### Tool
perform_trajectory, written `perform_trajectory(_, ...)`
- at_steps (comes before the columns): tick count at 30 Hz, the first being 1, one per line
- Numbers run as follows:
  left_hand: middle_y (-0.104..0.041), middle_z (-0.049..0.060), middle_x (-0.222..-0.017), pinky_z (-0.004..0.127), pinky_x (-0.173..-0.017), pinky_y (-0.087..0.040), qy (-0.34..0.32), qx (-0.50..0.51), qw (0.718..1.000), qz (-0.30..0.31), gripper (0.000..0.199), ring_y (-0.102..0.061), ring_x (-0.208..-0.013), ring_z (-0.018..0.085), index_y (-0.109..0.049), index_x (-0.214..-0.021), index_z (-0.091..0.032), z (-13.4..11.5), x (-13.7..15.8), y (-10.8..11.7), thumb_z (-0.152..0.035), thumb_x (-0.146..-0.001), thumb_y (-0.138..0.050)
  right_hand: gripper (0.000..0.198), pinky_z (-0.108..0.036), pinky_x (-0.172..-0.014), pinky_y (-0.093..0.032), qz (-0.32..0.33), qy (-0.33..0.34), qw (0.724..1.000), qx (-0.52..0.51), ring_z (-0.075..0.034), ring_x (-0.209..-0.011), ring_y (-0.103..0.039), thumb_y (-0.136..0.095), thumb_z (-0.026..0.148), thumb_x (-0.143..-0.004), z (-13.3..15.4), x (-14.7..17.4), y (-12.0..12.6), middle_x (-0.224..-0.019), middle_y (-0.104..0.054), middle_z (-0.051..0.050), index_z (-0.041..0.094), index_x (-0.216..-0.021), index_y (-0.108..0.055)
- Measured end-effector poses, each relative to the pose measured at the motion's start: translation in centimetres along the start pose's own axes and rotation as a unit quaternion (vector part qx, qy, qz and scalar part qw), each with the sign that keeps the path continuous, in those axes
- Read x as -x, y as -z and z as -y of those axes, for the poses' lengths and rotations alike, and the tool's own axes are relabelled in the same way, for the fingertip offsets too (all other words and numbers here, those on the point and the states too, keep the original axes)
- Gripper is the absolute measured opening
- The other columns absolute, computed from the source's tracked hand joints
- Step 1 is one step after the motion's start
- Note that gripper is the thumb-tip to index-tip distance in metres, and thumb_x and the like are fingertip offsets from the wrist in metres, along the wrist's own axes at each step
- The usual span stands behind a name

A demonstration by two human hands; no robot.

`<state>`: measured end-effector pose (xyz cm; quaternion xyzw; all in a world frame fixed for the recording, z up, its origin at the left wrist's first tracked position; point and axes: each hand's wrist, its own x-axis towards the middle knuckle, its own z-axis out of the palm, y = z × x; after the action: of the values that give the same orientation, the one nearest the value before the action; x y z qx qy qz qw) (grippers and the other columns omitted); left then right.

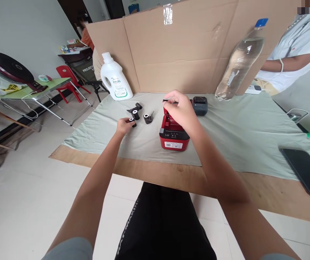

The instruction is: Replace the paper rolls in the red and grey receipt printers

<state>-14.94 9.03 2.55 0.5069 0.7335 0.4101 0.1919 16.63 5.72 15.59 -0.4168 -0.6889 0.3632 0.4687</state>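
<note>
A red and black machine [174, 143], looking like a small label printer, stands on the cloth with its top open and a white label on its front. My right hand [180, 110] reaches over it, fingers pinched at the upper edge of its raised red part; the hand covers much of the inside. My left hand [124, 126] closes on a small black roll [132, 120] with a white core. Touching or close behind it are more small black rolls [136, 114]. Another black roll [147, 118], with a loose dark strip, sits between my hands. Behind my right hand is a dark grey device [199, 105].
A white detergent jug [117, 81] and a large clear bottle [239, 65] stand before the cardboard screen [171, 54]. A phone [305, 171] lies at the right edge. People are behind the screen; a fan [11, 70] sits on a green table.
</note>
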Motion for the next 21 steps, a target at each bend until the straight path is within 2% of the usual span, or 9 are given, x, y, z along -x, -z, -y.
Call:
perform_trajectory(5, -0.049, -0.002, -0.068, 0.028, -0.067, -0.037, -0.007, 0.000, 1.000, -0.012, 0.030, -0.043, -0.066, 0.014, -0.072, -0.086, -0.015, 0.8, 1.8, -1.4, -0.041, -0.071, -0.070, 0.017, -0.036, -0.079, -0.050, -0.024, 0.009, 1.000, -0.008, -0.018, -0.079, -0.058, -0.066, 0.027, -0.088, -0.4, -0.4, 1.2, -0.091, -0.063, -0.002, 0.023, -0.104, -0.061)
perform_trajectory(7, -0.050, -0.002, -0.072, 0.028, -0.069, -0.039, -0.008, -0.002, 1.000, -0.028, 0.043, -0.044, -0.068, 0.014, -0.073, -0.100, -0.014, 0.6, 2.1, -1.4, -0.044, -0.070, -0.075, 0.019, -0.036, -0.080, -0.050, -0.040, 0.024, 0.999, -0.002, -0.018, -0.082, -0.058, -0.065, 0.030, -0.090, -0.6, -0.6, 1.7, -0.093, -0.062, -0.003, 0.024, -0.107, -0.061)
perform_trajectory(9, -0.051, -0.001, -0.077, 0.029, -0.073, -0.043, -0.028, 0.000, 0.997, -0.075, 0.058, -0.046, -0.071, 0.015, -0.070, -0.119, -0.014, 0.1, 1.9, -1.0, -0.050, -0.074, -0.075, 0.022, -0.036, -0.080, -0.051, -0.056, 0.041, 0.998, 0.000, -0.019, -0.084, -0.059, -0.064, 0.033, -0.092, -0.8, -0.8, 2.3, -0.095, -0.061, -0.003, 0.024, -0.111, -0.060)
perform_trajectory(11, -0.055, 0.002, -0.085, 0.030, -0.081, -0.047, -0.074, -0.013, 0.989, -0.129, 0.055, -0.050, -0.077, 0.017, -0.068, -0.126, -0.016, -0.8, 1.0, -0.5, -0.052, -0.084, -0.066, 0.024, -0.035, -0.077, -0.051, -0.069, 0.051, 0.996, -0.005, -0.018, -0.083, -0.059, -0.061, 0.036, -0.094, -1.0, -1.1, 2.7, -0.094, -0.059, -0.003, 0.025, -0.116, -0.059)
perform_trajectory(13, -0.061, 0.007, -0.097, 0.033, -0.092, -0.048, -0.118, -0.063, 0.981, -0.141, 0.041, -0.055, -0.086, 0.019, -0.072, -0.116, -0.017, -2.0, -0.7, 0.0, -0.046, -0.089, -0.060, 0.026, -0.034, -0.073, -0.050, -0.083, 0.051, 0.995, -0.009, -0.018, -0.081, -0.059, -0.059, 0.038, -0.095, -1.1, -1.3, 3.0, -0.093, -0.058, -0.003, 0.026, -0.118, -0.059)
perform_trajectory(15, -0.065, 0.010, -0.108, 0.038, -0.100, -0.047, -0.118, -0.147, 0.978, -0.087, 0.031, -0.059, -0.101, 0.024, -0.075, -0.107, -0.019, -3.5, -2.9, 0.4, -0.039, -0.085, -0.064, 0.026, -0.034, -0.071, -0.050, -0.092, 0.049, 0.994, -0.011, -0.018, -0.081, -0.059, -0.058, 0.038, -0.095, -1.0, -1.3, 3.1, -0.092, -0.057, -0.003, 0.027, -0.119, -0.058)
perform_trajectory(17, -0.069, 0.012, -0.109, 0.044, -0.104, -0.047, -0.077, -0.238, 0.968, -0.005, 0.028, -0.056, -0.117, 0.032, -0.076, -0.100, -0.021, -5.0, -5.0, 0.6, -0.040, -0.079, -0.071, 0.024, -0.034, -0.072, -0.050, -0.097, 0.050, 0.994, -0.008, -0.018, -0.082, -0.058, -0.058, 0.037, -0.095, -0.8, -1.3, 3.1, -0.091, -0.057, -0.003, 0.027, -0.118, -0.058)
perform_trajectory(19, -0.070, 0.013, -0.104, 0.050, -0.101, -0.048, -0.028, -0.293, 0.954, 0.058, 0.028, -0.056, -0.119, 0.038, -0.075, -0.090, -0.022, -6.3, -6.6, 0.3, -0.042, -0.071, -0.077, 0.022, -0.034, -0.074, -0.050, -0.099, 0.055, 0.994, -0.002, -0.019, -0.084, -0.058, -0.058, 0.035, -0.095, -0.6, -1.1, 3.0, -0.092, -0.057, -0.003, 0.026, -0.115, -0.059)
perform_trajectory(21, -0.070, 0.015, -0.102, 0.055, -0.099, -0.048, -0.009, -0.329, 0.940, 0.091, 0.029, -0.055, -0.120, 0.042, -0.073, -0.084, -0.020, -7.2, -7.4, -0.3, -0.040, -0.066, -0.082, 0.020, -0.034, -0.077, -0.050, -0.099, 0.057, 0.993, 0.002, -0.018, -0.086, -0.058, -0.058, 0.032, -0.094, -0.5, -0.9, 2.9, -0.092, -0.057, -0.003, 0.026, -0.113, -0.059)
